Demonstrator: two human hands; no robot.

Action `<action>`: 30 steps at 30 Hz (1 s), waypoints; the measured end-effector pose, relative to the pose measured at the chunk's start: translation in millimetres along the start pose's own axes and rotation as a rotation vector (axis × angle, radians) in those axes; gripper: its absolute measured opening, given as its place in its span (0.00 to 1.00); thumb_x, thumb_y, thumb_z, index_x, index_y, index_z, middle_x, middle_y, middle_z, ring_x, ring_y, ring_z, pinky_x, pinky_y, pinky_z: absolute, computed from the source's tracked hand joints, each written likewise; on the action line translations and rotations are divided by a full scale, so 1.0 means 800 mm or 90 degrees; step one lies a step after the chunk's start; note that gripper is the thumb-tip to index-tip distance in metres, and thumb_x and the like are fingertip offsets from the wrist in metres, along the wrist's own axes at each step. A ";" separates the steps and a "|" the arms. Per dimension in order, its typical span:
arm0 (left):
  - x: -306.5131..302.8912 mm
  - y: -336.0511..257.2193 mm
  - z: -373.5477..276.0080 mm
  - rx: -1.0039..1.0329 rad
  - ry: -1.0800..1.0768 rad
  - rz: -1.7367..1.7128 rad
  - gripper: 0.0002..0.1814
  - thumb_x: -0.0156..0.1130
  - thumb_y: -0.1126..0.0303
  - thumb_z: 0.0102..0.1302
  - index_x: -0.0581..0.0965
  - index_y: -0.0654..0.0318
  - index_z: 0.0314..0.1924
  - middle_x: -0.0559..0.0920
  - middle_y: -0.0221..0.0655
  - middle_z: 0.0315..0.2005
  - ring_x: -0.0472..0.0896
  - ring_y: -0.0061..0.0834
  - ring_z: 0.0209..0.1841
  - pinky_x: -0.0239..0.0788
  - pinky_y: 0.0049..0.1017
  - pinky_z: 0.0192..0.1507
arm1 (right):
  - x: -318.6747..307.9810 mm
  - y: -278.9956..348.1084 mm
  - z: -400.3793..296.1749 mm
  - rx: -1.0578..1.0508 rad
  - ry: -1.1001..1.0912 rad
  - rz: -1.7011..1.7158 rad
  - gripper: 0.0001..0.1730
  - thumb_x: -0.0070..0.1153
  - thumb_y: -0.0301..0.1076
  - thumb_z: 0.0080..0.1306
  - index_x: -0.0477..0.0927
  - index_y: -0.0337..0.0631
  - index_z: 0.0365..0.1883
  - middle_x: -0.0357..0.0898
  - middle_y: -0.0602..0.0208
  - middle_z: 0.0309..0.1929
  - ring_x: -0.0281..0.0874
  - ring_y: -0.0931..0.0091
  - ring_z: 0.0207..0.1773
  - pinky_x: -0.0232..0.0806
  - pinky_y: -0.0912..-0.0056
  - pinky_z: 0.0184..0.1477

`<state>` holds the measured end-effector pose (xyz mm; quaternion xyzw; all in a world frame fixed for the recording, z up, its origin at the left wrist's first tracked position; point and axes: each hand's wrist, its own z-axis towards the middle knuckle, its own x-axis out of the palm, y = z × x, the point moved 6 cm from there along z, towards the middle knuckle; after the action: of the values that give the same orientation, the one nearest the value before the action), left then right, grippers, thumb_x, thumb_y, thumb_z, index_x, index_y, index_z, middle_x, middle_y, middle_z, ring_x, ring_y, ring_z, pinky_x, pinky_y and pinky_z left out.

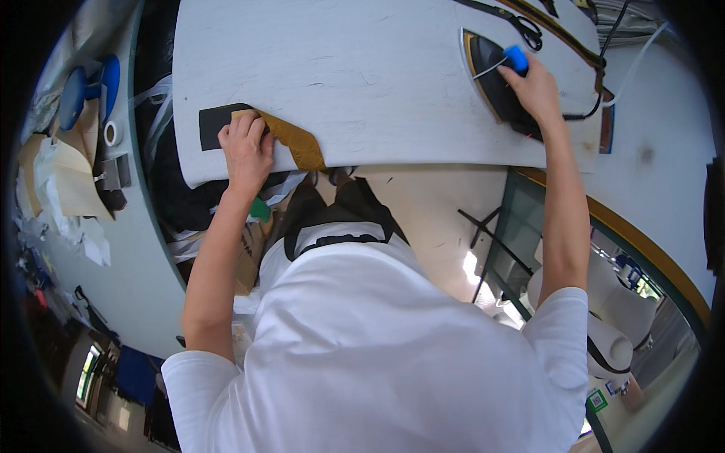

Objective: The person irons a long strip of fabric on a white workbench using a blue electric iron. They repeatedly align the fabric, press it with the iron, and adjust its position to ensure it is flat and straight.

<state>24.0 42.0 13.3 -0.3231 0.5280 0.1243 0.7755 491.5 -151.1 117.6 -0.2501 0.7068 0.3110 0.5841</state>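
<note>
On the white padded table (351,96), my left hand (247,144) bends over a dark fabric piece (212,127) and the end of a mustard-brown patterned fabric strip (294,139). Its fingertips rest on or pinch the cloth; which of these is hidden. The strip runs right from the fingers and reaches the table's near edge. Far to the right, my right hand (535,90) is closed around the handle of a black electric iron (490,85) with a blue part on it. The iron stands on the table, its soleplate edge visible, with its cord leading off right.
Black-handled scissors (527,31) lie beyond the iron. A dark and gold strip (558,31) crosses the table's far right corner. On the left side table (136,249) are paper pieces (73,175), a white tape roll (112,133) and a blue spool-shaped object (88,90).
</note>
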 end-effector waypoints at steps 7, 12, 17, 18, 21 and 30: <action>-0.002 0.001 0.004 -0.040 0.072 0.015 0.17 0.71 0.75 0.57 0.78 0.63 0.47 0.80 0.39 0.52 0.75 0.44 0.59 0.60 0.43 0.63 | 0.102 0.184 -0.225 -0.126 0.615 0.307 0.30 0.71 0.49 0.64 0.81 0.40 0.58 0.80 0.47 0.63 0.77 0.53 0.65 0.68 0.55 0.68; -0.005 -0.003 0.015 -0.014 0.083 0.010 0.20 0.71 0.76 0.54 0.77 0.63 0.47 0.78 0.40 0.52 0.75 0.45 0.58 0.59 0.43 0.62 | 0.370 0.240 -0.261 -0.165 0.459 0.571 0.52 0.75 0.48 0.57 0.68 0.34 0.75 0.74 0.42 0.70 0.71 0.52 0.73 0.65 0.56 0.73; 0.004 0.002 0.012 0.005 0.083 0.023 0.18 0.71 0.75 0.55 0.77 0.61 0.46 0.78 0.37 0.50 0.75 0.43 0.56 0.58 0.43 0.61 | 0.366 0.311 -0.281 -0.017 0.642 0.797 0.23 0.78 0.40 0.56 0.86 0.32 0.43 0.88 0.55 0.42 0.86 0.66 0.48 0.76 0.63 0.56; 0.006 0.004 0.012 0.003 0.082 0.023 0.18 0.71 0.74 0.56 0.77 0.61 0.46 0.78 0.37 0.50 0.75 0.42 0.56 0.58 0.43 0.61 | 0.331 0.296 -0.284 -0.040 0.680 0.863 0.19 0.78 0.38 0.57 0.87 0.33 0.38 0.89 0.59 0.38 0.87 0.69 0.43 0.77 0.66 0.52; 0.011 0.006 0.010 -0.003 0.063 0.013 0.16 0.71 0.72 0.57 0.78 0.60 0.45 0.78 0.36 0.49 0.75 0.42 0.55 0.58 0.43 0.60 | 0.209 0.209 -0.302 -0.020 0.850 0.903 0.16 0.72 0.30 0.63 0.87 0.34 0.47 0.90 0.65 0.38 0.89 0.75 0.38 0.79 0.70 0.47; 0.015 -0.004 0.016 -0.040 0.090 0.037 0.13 0.72 0.70 0.60 0.78 0.58 0.43 0.78 0.33 0.44 0.75 0.41 0.53 0.59 0.43 0.58 | -0.058 -0.126 -0.375 -0.012 0.017 1.507 0.42 0.64 0.28 0.70 0.59 0.39 0.79 0.80 0.79 0.25 0.80 0.81 0.23 0.79 0.76 0.47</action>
<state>40.0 45.9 6.3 -0.3399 0.5865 0.1406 0.7216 372.0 -439.8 185.2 0.5523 0.5025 0.6607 -0.0767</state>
